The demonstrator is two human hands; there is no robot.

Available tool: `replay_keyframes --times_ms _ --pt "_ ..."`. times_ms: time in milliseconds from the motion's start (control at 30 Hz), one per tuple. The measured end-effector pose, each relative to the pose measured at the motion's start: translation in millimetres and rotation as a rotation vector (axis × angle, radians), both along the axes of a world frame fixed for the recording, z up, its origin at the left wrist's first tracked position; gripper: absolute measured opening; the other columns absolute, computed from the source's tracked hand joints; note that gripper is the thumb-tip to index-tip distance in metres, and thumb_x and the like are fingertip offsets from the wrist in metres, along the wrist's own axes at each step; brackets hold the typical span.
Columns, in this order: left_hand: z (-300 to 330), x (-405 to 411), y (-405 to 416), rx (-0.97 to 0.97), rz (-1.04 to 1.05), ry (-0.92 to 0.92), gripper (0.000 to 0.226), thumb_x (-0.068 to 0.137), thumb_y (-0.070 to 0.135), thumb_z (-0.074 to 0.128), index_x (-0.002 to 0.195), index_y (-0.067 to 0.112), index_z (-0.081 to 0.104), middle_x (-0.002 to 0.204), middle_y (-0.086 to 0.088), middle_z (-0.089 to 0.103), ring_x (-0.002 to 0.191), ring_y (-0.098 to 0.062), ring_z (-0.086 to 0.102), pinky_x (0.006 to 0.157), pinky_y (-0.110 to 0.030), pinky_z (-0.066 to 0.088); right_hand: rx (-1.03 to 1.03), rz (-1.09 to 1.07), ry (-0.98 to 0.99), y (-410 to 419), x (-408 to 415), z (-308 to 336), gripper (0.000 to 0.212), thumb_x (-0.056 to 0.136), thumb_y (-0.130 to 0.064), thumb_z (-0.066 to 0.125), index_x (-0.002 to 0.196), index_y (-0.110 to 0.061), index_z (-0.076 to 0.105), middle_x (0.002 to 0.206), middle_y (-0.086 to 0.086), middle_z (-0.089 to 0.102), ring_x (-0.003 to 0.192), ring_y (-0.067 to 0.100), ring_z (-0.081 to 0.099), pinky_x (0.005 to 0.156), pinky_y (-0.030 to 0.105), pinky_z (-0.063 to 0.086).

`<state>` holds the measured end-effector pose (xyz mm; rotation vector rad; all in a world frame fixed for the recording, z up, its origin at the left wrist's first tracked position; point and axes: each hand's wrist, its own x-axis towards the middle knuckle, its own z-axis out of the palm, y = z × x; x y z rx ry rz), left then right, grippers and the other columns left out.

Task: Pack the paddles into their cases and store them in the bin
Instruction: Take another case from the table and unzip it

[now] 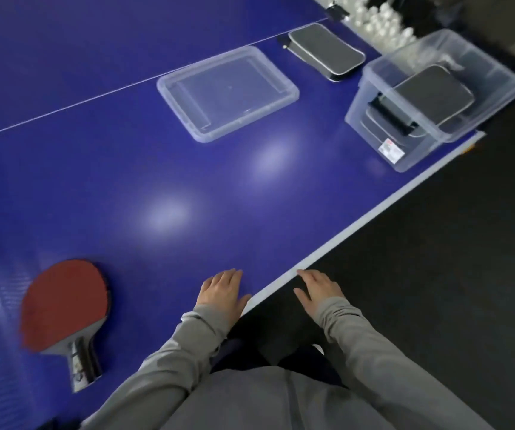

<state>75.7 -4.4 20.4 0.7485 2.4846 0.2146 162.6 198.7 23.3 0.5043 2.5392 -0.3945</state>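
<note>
White balls (380,18) at the far edge are blurred. The bin (430,131) on the surface (157,181) holds about 2 dark cases (433,96), the lower mostly hidden. Its lid (228,91) lies upturned beside it, 1 more case (327,55) beyond. The paddle (64,305) lies uncased at near left. Left hand (222,293) rests flat on the surface, grip spread; right hand (318,290) hovers off the edge, fingers relaxed.

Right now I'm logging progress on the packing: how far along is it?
Done: two dark paddle cases already lie stacked in the clear bin. In hand: nothing; the left hand lies flat on the table, and the right hand is open at its edge. Left: the red paddle is still uncased, one case lies outside the bin, and the bin's lid is off.
</note>
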Motion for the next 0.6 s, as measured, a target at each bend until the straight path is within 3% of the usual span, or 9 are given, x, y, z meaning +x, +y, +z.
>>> replay_keyframes --times_ms 233,600 --pt "16 30 142 -0.007 -0.167 0.006 0.053 0.095 0.044 0.041 0.141 0.020 0.033 0.144 0.001 0.039 0.133 -0.020 0.035 0.109 -0.035 0.026 -0.012 -0.184 0.009 121 81 5 0.051 0.096 -0.038 0.036 0.143 -0.022 0.024 0.147 0.001 0.032 0.134 0.020 0.032 0.107 0.037 0.033" --pt "53 68 352 0.045 -0.347 0.120 0.059 0.095 0.044 0.040 0.146 0.016 0.026 0.145 -0.003 0.039 0.133 -0.022 0.037 0.110 -0.034 0.029 0.017 -0.397 0.037 298 160 16 0.051 0.096 -0.039 0.036 0.143 -0.022 0.026 0.145 0.001 0.035 0.133 0.021 0.033 0.106 0.038 0.033"
